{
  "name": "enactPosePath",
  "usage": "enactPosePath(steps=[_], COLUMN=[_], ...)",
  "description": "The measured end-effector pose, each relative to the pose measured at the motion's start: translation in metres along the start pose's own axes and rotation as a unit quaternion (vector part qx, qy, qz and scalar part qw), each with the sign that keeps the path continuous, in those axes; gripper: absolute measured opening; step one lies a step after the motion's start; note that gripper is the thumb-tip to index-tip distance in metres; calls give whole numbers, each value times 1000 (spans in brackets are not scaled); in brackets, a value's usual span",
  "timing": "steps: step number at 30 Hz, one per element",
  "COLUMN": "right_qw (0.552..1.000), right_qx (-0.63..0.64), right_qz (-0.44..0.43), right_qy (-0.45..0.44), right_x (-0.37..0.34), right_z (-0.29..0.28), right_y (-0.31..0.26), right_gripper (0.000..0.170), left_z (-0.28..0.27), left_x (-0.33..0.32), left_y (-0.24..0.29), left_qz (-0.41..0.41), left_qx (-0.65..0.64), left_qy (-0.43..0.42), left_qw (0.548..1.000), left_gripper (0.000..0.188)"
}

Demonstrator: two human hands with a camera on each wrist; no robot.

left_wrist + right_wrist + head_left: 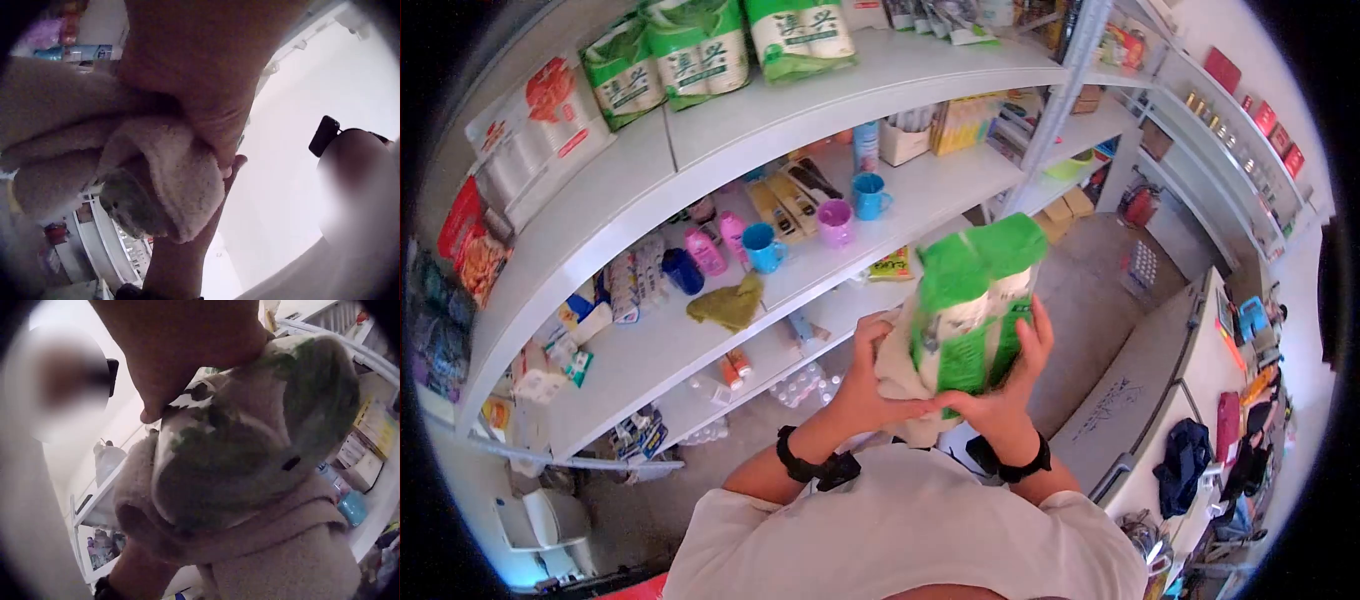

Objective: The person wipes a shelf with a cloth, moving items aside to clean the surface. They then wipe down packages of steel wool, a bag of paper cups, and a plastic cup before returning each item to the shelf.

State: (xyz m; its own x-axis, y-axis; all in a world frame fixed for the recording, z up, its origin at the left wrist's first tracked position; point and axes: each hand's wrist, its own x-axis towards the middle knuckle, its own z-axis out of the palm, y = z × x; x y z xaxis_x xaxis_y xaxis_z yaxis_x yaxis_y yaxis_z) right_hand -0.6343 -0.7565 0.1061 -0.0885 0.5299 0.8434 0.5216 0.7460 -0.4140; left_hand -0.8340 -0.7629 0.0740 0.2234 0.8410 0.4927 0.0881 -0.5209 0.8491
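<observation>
A green and white plastic-wrapped pack of paper rolls [982, 275] is held up in front of the chest in the head view. My left hand [862, 388] grips a beige towel [902, 372] that lies against the pack's left side. On the other side, my right hand [1018, 378] clasps the pack directly, fingers up its side, with both thumbs meeting near its lower end. The right wrist view shows the pack's rounded end [250, 440], with the folded towel [281, 547] along it. Up close in the left wrist view, the towel [184, 172] bunches under the left hand.
White shelves [960, 205] curve ahead, with blue cups [762, 247], a purple cup [834, 222], pink bottles [705, 250] and an olive cloth [728, 303]. Similar green packs [697, 52] stand on the upper shelf. A cluttered counter [1165, 410] runs along the right.
</observation>
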Motion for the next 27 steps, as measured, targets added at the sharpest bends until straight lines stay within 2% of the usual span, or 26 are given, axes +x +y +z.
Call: enactPosePath(steps=[1, 2, 4, 7, 8, 10, 12, 13, 16, 19, 21, 22, 23, 26, 27], right_qw=[1000, 994, 962, 929, 913, 854, 761, 752, 699, 710, 766, 791, 795, 925, 927], right_qx=[18, 85, 220, 287, 313, 394, 478, 492, 575, 554, 490, 457, 467, 251, 261], right_qz=[8, 61, 161, 233, 261, 335, 411, 407, 414, 424, 397, 381, 367, 239, 210], right_qy=[-19, -7, 18, -2, -8, -62, -153, -168, -99, -99, -128, -142, -124, -154, -170], right_x=[0, -1, -3, 2, 1, -4, -10, -10, -13, -7, -3, 5, 17, 26, 32], right_z=[-7, -11, -16, -36, -42, -49, -51, -46, -24, -6, 5, 11, 14, 21, 23], right_y=[-1, 1, 7, 19, 24, 45, 69, 77, 77, 81, 93, 95, 90, 91, 89], right_gripper=[103, 103, 102, 106, 107, 104, 102, 106, 104, 98, 92, 90, 95, 103, 112], left_z=[2, 2, 1, 1, 1, -1, -3, -4, -8, -8, -8, -9, -11, -4, -1], left_x=[2, 5, 9, 11, 13, 14, 15, 16, 18, 20, 20, 21, 22, 28, 28], left_y=[0, -1, -2, -15, -16, -14, -12, -13, -20, -9, -13, -17, -21, 4, 7], left_qz=[-46, -91, -88, -73, -87, -119, -130, -135, -125, -176, -155, -145, -98, -26, -40], left_qx=[-56, -109, -95, -96, -133, -205, -223, -230, -134, -154, -73, -31, 90, 330, 326], left_qy=[-14, -28, -41, -29, -40, -58, -67, -68, -64, 23, 95, 129, 158, 169, 176], left_qw=[997, 989, 991, 992, 986, 970, 964, 961, 981, 972, 980, 980, 978, 928, 928], left_gripper=[115, 115, 108, 96, 96, 96, 94, 93, 86, 76, 70, 67, 65, 67, 70])
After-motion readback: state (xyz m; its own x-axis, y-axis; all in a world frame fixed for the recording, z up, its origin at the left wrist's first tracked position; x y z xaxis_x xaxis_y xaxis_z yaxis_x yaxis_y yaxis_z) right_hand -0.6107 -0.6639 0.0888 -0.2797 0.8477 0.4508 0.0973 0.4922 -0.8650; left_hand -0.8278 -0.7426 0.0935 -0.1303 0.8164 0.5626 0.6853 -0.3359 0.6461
